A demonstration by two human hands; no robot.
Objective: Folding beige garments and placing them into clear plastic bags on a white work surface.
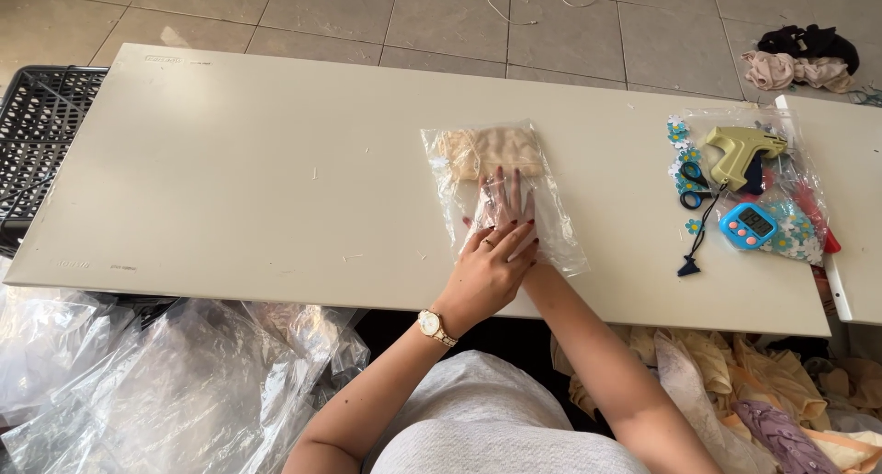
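- This looks like a small garment-packing workroom, set up informally on a tiled floor (441, 15) rather than in a factory hall.
- A long, plain off-white counter (230, 162) serves as the work surface, scuffed and dotted with thread scraps.
- On it lie a tagging gun (740, 151), small scissors (693, 186), a blue digital timer (749, 226) and flower-shaped tags (680, 134).
- Heaps of empty clear plastic bags (156, 382) sit below the counter's near edge.
- Piles of folded fabric (763, 382) lie below on the other side, with more cloth (799, 61) on the floor.
- A black plastic crate (41, 134) stands at the counter's end.
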